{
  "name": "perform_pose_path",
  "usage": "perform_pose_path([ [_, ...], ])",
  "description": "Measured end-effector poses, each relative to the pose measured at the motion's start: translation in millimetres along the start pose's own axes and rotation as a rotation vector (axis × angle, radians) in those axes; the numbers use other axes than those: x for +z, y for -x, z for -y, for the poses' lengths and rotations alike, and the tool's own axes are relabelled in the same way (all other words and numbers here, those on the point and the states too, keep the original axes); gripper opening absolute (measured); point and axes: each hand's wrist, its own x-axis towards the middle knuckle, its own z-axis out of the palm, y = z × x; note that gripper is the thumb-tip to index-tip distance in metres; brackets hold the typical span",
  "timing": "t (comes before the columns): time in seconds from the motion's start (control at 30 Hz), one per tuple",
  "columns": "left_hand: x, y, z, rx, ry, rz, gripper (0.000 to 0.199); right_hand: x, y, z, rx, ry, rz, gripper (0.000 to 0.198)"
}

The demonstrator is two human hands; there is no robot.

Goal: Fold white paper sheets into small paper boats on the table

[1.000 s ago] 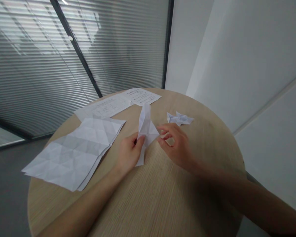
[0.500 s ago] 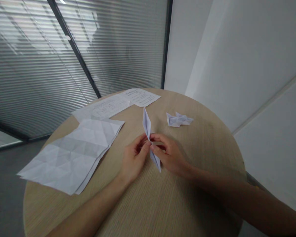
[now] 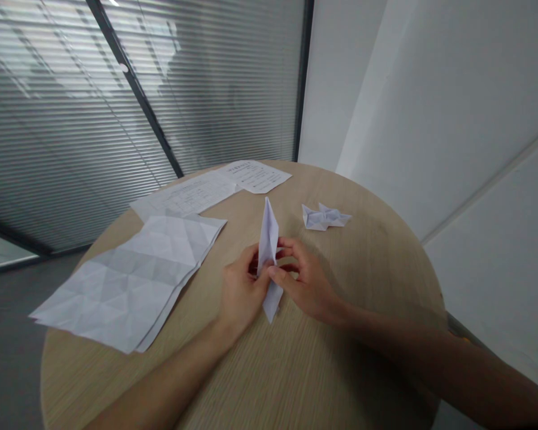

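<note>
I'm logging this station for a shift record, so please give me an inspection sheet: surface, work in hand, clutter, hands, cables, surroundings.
Surface: round wood-grain table.
Work in hand: folded white paper, narrow, pointed at its upper end, held between both hands.
Clutter: stacked creased sheets at left, one corner overhanging the edge; printed sheets toward the far edge; a smaller folded piece beyond the right hand.
Hands: left hand and right hand both pinch the folded white paper.
Cables: nothing seen.
Surroundings: lowered blinds past the far edge; white wall at right.
</note>
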Motion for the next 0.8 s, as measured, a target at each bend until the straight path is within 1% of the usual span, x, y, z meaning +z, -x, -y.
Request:
perform_pose_path([
  [0.1, 0.3, 1.3, -3.4, 0.056, -0.117, -0.055, 0.017, 0.9, -2.0, 1.0, 0.033, 0.03, -0.065, 0.03],
  [0.2, 0.9, 1.5, -5.8, 0.08, -0.202, -0.087, 0.011, -2.4, -6.7, 0.8, 0.026, 0.175, -0.152, 0.021],
  [0.33, -0.6, -2.0, -6.2, 0.043, -0.254, -0.16, 0.01, -10.0, -14.6, -1.8, 0.014, 0.412, -0.23, 0.02],
  [0.43, -4.5, -5.8, -3.4, 0.004, -0.24, -0.168, 0.007, -16.8, -20.1, -5.6, 0.003, 0.491, -0.257, 0.024],
  [0.5, -7.9, -8.1, 1.4, -0.029, -0.208, -0.158, 0.006, -22.1, -23.2, -8.4, -0.031, 0.488, -0.23, 0.026],
  [0.57, -12.0, -10.5, 8.4, -0.057, -0.182, -0.125, 0.005, -27.9, -25.9, -11.1, -0.062, 0.472, -0.168, 0.022],
  [0.63, -17.5, -13.0, 16.5, -0.049, -0.199, -0.068, 0.004, -34.1, -27.9, -13.7, -0.091, 0.49, -0.103, 0.015],
  [0.7, -24.1, -15.4, 24.4, 0.015, -0.269, 0.008, 0.006, -40.9, -29.3, -17.2, -0.123, 0.533, -0.041, 0.012],
  [0.8, -34.0, -18.3, 35.0, 0.207, -0.424, 0.13, 0.012, -52.3, -30.4, -26.0, -0.186, 0.565, 0.098, 0.018],
])
